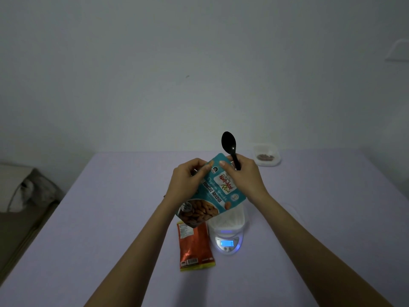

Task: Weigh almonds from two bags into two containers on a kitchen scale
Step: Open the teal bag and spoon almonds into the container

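- The teal almond bag (212, 196) is up in the air at frame centre, tilted, its top corner toward the upper right, its printed front facing the camera with "Roasted Almonds" readable.
- The left hand (188, 180) pinches the bag's top edge from the left side, thumb and fingers curled tight onto it.
- The right hand (245, 176) is on the same top edge from the right, thumb pressed on the front of the bag, and it also grips a black spoon (229, 144), whose bowl sticks straight up above both hands.
- Just below the lifted bag, the white container (230, 218) sits on the kitchen scale (228, 242), the display glowing blue toward the bottom of the frame.
- Left of the scale, just beside it, the orange bag (194, 244) lies flat on the table, its upper end tucked under the teal bag in this view.
- Further out, upper right of the hands, a second container (266, 156) rests on the table with something brown inside, probably almonds, though it is too small and dim to be sure.
- It all sits on a lavender table (110, 218), with crumpled bedding (28, 189) at the left edge of the frame.
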